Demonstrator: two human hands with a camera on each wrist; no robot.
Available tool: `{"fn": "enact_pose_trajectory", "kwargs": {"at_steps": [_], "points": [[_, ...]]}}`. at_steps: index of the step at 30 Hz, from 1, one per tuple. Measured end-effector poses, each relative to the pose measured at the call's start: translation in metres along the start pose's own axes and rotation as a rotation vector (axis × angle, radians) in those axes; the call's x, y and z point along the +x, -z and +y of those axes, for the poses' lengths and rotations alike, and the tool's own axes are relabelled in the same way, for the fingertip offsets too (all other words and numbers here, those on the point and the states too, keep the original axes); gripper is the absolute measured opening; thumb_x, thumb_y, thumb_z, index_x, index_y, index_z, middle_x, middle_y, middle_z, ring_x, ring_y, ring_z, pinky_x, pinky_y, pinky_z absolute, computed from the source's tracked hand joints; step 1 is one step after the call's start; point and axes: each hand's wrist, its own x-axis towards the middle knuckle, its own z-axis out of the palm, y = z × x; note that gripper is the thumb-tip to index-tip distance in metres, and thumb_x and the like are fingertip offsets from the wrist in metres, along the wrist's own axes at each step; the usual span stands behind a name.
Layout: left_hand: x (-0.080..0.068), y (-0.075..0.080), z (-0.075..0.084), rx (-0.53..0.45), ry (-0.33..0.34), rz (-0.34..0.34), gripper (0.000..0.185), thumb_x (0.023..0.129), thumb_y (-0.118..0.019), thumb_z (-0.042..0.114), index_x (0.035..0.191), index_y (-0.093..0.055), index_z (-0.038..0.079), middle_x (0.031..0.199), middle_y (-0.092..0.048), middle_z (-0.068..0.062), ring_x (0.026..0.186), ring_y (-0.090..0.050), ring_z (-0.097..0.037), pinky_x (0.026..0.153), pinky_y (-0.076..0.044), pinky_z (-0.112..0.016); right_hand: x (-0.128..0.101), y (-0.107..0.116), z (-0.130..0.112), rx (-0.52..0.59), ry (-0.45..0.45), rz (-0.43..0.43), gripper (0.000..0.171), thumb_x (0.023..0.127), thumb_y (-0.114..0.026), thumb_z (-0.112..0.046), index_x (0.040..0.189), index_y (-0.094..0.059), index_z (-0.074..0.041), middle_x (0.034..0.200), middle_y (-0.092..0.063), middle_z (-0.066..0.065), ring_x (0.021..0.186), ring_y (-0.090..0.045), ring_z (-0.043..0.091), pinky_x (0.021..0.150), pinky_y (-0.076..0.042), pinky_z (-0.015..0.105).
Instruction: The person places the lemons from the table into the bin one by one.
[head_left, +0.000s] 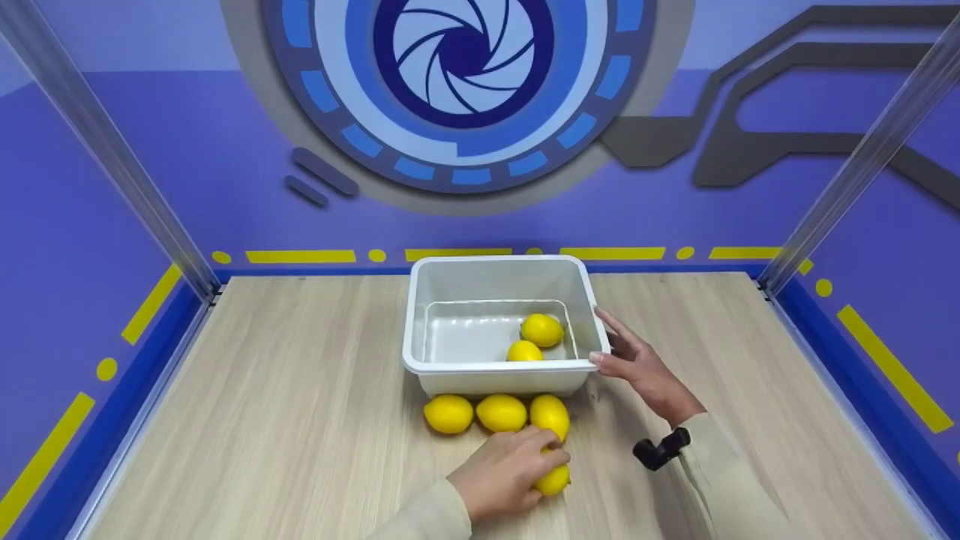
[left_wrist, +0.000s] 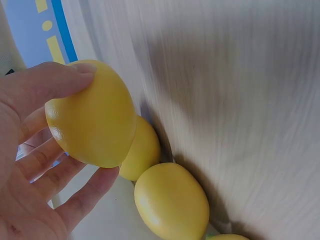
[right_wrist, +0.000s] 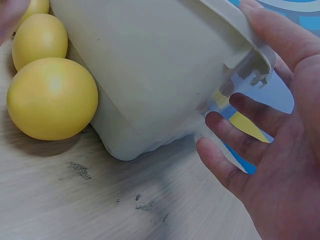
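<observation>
The left hand (head_left: 501, 472) has its grip clamped on a yellow lemon (head_left: 553, 478) at the near middle of the wooden worktop (head_left: 285, 420). In the left wrist view the thumb (left_wrist: 47, 82) lies over the top of this held lemon (left_wrist: 92, 115) and the fingers (left_wrist: 82, 197) curl under it.

Just far of that hand, three more lemons lie in a row on the worktop, close against the near wall of a white plastic bin (head_left: 495, 371): a left lemon (head_left: 448, 413), a middle lemon (head_left: 501, 412) and a right lemon (head_left: 550, 415). The held lemon sits just near the right one.

The right hand (head_left: 637, 364) is at the bin's right near corner, its grip apart: the fingers are straight and spread, the fingertips at the rim. In the right wrist view the open palm (right_wrist: 285, 165) stands beside the bin's corner (right_wrist: 250, 65).

Inside the bin, two lemons rest on the floor toward its right side, one farther (head_left: 541, 330) and one nearer (head_left: 524, 351), just beside each other.
</observation>
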Motion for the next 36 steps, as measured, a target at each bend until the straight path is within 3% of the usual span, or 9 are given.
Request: {"fn": "enact_pose_trajectory", "kwargs": {"at_steps": [7, 19, 29, 36], "points": [[0.0014, 0.0029, 0.0009, 0.057, -0.011, 0.039, 0.047, 0.075, -0.079, 0.027, 0.118, -0.062, 0.023, 0.114, -0.058, 0.006, 0.097, -0.057, -0.009, 0.078, -0.050, -0.019, 0.0002, 0.0010, 0.0007, 0.002, 0.003, -0.007, 0.073, 0.093, -0.064, -0.022, 0.152, -0.024, -0.038, 0.158, -0.028, 0.014, 0.138, -0.039, 0.034, 0.094, -0.049, 0.027], [0.0007, 0.0060, -0.0004, 0.020, -0.009, 0.015, 0.048, 0.079, -0.078, 0.029, 0.123, -0.060, 0.023, 0.117, -0.057, 0.006, 0.102, -0.056, -0.008, 0.084, -0.050, -0.020, 0.0000, -0.0005, -0.0009, 0.002, -0.021, 0.011, 0.073, 0.091, -0.066, -0.025, 0.150, -0.027, -0.042, 0.157, -0.030, 0.011, 0.138, -0.040, 0.030, 0.095, -0.049, 0.028], [-0.0003, 0.0086, -0.0012, 0.011, -0.007, 0.016, 0.048, 0.079, -0.077, 0.029, 0.124, -0.060, 0.023, 0.117, -0.057, 0.006, 0.102, -0.056, -0.008, 0.084, -0.050, -0.020, 0.0009, 0.0003, 0.0008, 0.000, -0.005, 0.005, 0.073, 0.092, -0.065, -0.023, 0.151, -0.025, -0.040, 0.157, -0.030, 0.014, 0.137, -0.041, 0.033, 0.094, -0.050, 0.026], [-0.0022, 0.0088, -0.0018, 0.035, -0.031, 0.098, 0.044, 0.079, -0.076, 0.026, 0.120, -0.061, 0.021, 0.111, -0.056, 0.005, 0.096, -0.056, -0.009, 0.079, -0.049, -0.018, -0.0007, -0.0007, -0.0015, 0.017, 0.005, -0.005, 0.072, 0.092, -0.065, -0.022, 0.150, -0.027, -0.041, 0.157, -0.030, 0.011, 0.139, -0.038, 0.030, 0.094, -0.049, 0.024]]}}
